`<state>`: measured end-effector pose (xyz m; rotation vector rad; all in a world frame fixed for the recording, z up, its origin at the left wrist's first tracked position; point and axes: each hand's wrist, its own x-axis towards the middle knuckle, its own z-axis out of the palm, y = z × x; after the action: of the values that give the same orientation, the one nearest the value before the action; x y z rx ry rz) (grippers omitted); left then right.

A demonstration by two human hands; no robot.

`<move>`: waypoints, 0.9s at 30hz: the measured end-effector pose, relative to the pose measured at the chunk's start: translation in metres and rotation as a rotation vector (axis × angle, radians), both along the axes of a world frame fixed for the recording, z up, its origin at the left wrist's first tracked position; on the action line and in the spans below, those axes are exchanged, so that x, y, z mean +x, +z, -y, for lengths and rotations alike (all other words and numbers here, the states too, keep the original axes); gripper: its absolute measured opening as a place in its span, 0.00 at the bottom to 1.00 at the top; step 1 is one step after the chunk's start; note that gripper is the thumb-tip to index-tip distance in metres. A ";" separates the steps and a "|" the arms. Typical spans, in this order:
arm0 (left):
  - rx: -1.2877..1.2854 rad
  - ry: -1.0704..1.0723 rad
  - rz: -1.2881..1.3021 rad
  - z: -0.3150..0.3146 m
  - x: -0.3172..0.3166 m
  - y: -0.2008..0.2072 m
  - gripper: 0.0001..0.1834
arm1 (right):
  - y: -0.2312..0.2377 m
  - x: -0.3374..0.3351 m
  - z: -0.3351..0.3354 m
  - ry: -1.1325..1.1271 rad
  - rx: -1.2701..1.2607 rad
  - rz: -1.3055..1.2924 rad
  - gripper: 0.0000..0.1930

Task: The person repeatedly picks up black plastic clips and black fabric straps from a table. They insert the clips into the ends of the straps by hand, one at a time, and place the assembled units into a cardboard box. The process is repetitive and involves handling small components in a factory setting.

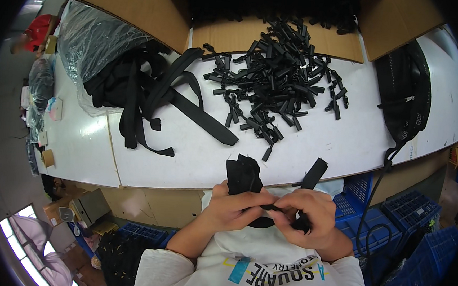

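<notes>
Both hands are closed on a black fabric strip (244,175), close in front of my chest. My left hand (233,207) pinches it, with folded lengths standing up above the fingers. My right hand (311,215) grips it a little to the right, thumb and fingertips almost meeting the left ones. A flat end of black strip (315,173) sticks up past the right fingers, and a loop hangs below the hands. Whether a small part sits between the fingertips is hidden. Beyond, on the white table (185,161), lies a heap of black zipper pulls (278,77).
An open cardboard box (226,34) stands behind the heap. Loose black strips (163,96) spill from a clear plastic bag (82,42) on the left. A black mesh pouch (402,96) with a cord lies right. Blue crates (410,209) stand below the table. A person in red (37,31) is far left.
</notes>
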<state>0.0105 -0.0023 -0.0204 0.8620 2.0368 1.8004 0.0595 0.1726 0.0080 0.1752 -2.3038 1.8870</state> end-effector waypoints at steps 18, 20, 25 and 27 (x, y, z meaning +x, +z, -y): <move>-0.030 -0.030 -0.021 0.001 0.001 -0.001 0.18 | -0.005 0.000 0.000 0.022 0.008 -0.077 0.11; -0.048 -0.041 -0.032 0.002 0.002 0.000 0.18 | -0.004 -0.001 -0.001 0.036 0.021 -0.097 0.12; -0.040 -0.005 -0.073 0.000 0.003 -0.003 0.16 | -0.005 0.001 0.000 0.044 0.028 -0.066 0.12; -0.032 0.019 -0.079 -0.001 0.006 -0.004 0.14 | -0.004 0.002 0.001 0.032 0.029 -0.054 0.12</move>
<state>0.0161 -0.0017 -0.0248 0.9223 2.1228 1.7650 0.0616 0.1719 0.0037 0.2647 -2.3064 1.8408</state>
